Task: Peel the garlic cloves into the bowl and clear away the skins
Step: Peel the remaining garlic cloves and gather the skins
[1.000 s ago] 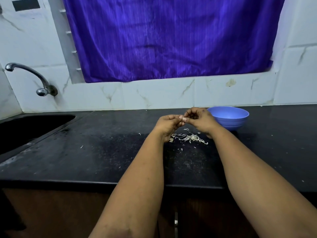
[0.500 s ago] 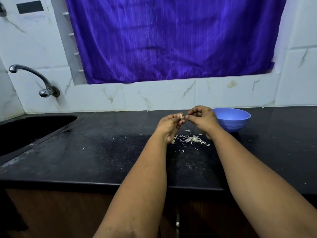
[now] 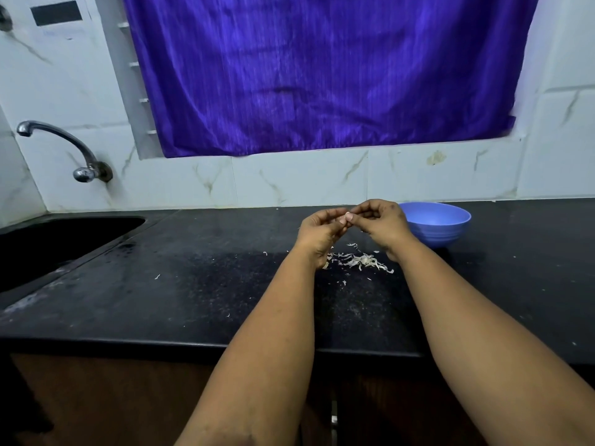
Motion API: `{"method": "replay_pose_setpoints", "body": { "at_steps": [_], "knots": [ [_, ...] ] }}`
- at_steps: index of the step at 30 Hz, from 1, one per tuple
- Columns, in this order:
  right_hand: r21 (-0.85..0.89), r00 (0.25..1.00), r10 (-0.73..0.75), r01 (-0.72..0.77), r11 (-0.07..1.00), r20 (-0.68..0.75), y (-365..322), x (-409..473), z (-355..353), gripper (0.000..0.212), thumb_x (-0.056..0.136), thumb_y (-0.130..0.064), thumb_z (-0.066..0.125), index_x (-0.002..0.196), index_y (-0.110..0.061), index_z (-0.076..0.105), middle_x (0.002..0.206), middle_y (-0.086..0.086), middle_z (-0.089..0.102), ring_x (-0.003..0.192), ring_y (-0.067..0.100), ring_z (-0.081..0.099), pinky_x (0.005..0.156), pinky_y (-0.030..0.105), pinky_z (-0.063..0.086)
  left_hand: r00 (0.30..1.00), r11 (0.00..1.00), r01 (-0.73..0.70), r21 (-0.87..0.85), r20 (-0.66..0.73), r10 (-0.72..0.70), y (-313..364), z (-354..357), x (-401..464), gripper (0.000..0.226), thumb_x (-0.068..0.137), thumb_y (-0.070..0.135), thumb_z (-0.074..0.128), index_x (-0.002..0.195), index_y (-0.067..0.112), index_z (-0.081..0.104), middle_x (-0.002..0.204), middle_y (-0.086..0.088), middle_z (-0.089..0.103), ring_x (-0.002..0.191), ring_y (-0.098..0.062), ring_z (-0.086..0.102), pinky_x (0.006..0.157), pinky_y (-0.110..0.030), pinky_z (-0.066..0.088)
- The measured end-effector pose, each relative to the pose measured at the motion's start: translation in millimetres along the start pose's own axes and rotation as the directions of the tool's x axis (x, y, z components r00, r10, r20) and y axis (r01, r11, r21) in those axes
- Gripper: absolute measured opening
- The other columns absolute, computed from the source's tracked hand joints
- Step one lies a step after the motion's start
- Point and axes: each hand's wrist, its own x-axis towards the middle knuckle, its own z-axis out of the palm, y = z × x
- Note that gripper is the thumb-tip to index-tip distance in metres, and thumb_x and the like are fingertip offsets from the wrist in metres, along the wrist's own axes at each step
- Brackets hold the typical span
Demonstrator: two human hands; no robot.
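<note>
Garlic clove [image 3: 347, 217] sits pinched between my left hand [image 3: 322, 235] and right hand [image 3: 380, 225], both curled on it above the skins [image 3: 357, 260] on the counter [image 3: 193, 284]. I should pull the skin off in small strips, then drop the clove in the bowl [image 3: 441, 226], just right of my hands.

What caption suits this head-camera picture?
Both hands, left hand and right hand, pinch a garlic clove above skins, beside a blue bowl.

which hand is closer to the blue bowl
Right. The right hand sits just beside the blue bowl, overlapping its rim in view; the left hand is farther over, beyond the right.
</note>
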Motion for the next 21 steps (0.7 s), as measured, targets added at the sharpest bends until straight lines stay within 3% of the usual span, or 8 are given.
{"method": "replay_pose_setpoints", "body": {
  "at_steps": [2, 5, 14, 21],
  "knots": [
    [0.056, 0.998, 0.054, -0.055, 0.997, 0.024, -1.6, -0.4, 0.0, 0.013, 0.08, -0.006, 0.075, 0.078, -0.013, 0.065, 0.07, -0.001, 0.064, 0.053, -0.003, 0.057, 0.055, 0.011, 0.046, 1.0, 0.997, -0.03, 0.073, 0.008, 0.03, -1.4, -0.1, 0.6, 0.017, 0.087, -0.01, 0.058, 0.103, -0.004, 0.064, 0.087, -0.007, 0.069, 0.081, -0.012, 0.066, 0.081, -0.019, 0.055],
    [0.077, 0.991, 0.107, -0.113, 0.991, 0.079, -2.3, -1.4, -1.1, 0.013, 0.084, -0.006, 0.071, 0.079, -0.013, 0.062, 0.069, -0.002, 0.06, 0.055, 0.001, 0.052, 0.052, 0.012, 0.043, 0.999, 0.982, -0.052, 0.18, 0.005, 0.052, -3.7, 0.9, 0.1, 0.026, 0.088, -0.006, 0.059, 0.114, -0.01, 0.06, 0.089, -0.007, 0.068, 0.076, -0.008, 0.065, 0.076, -0.016, 0.054],
    [0.105, 0.976, 0.145, -0.163, 0.981, 0.16, -0.8, 0.6, -1.6, 0.017, 0.09, -0.003, 0.063, 0.079, -0.015, 0.058, 0.072, 0.0, 0.054, 0.06, 0.008, 0.045, 0.059, 0.018, 0.04, 0.994, 0.956, -0.112, 0.273, 0.016, 0.112, -2.2, 1.0, -2.5, 0.024, 0.087, -0.008, 0.06, 0.111, -0.013, 0.061, 0.079, -0.003, 0.069, 0.065, -0.001, 0.066, 0.069, -0.013, 0.053],
    [0.133, 0.963, 0.166, -0.197, 0.971, 0.214, -0.3, 2.0, 1.5, 0.015, 0.094, -0.005, 0.057, 0.083, -0.014, 0.056, 0.078, 0.003, 0.057, 0.07, 0.01, 0.05, 0.064, 0.018, 0.04, 0.991, 0.951, -0.131, 0.28, 0.001, 0.136, -1.2, 1.3, -2.6, 0.022, 0.087, -0.009, 0.061, 0.108, -0.014, 0.062, 0.068, 0.005, 0.071, 0.063, -0.002, 0.066, 0.065, -0.013, 0.052]
  ]
}}
